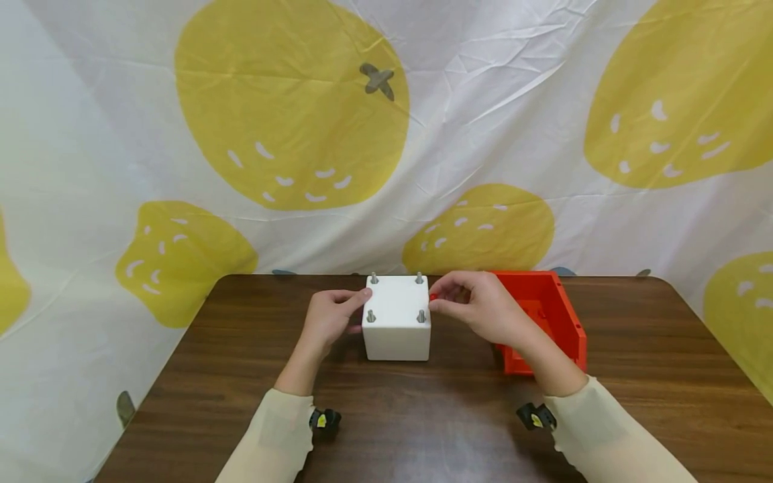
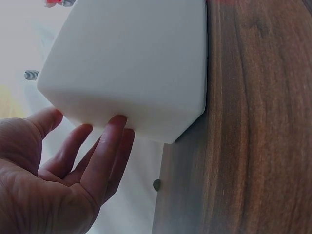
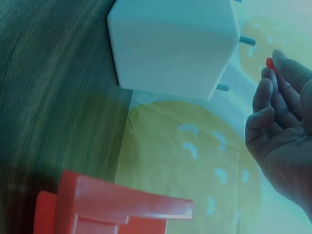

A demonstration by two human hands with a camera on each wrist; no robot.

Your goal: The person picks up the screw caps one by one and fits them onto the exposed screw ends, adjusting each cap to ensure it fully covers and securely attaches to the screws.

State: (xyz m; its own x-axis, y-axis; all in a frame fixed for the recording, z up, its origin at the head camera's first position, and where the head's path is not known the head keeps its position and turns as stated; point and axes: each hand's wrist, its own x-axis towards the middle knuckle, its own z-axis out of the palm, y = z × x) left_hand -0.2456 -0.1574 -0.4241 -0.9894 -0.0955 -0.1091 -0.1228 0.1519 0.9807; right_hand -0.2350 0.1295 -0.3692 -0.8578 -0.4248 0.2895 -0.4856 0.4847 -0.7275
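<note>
A white block [image 1: 395,302] stands on the table with a threaded metal stud rising at each corner of its top. My left hand [image 1: 329,314] is at its left side, thumb by the top edge. In the left wrist view, the extended fingertips [image 2: 117,122] touch the side face. My right hand [image 1: 480,305] pinches a small red piece [image 3: 270,63] between thumb and index finger. That hand is just right of the block, above table height and close to the studs [image 3: 247,40]. The fingertips hide most of the red piece.
A red open bin [image 1: 570,322] stands right of the block, partly behind my right hand and forearm, with small red pieces [image 1: 537,312] inside. The brown wood table [image 1: 410,416] runs back to a hanging cloth [image 1: 459,134] printed with yellow fruit.
</note>
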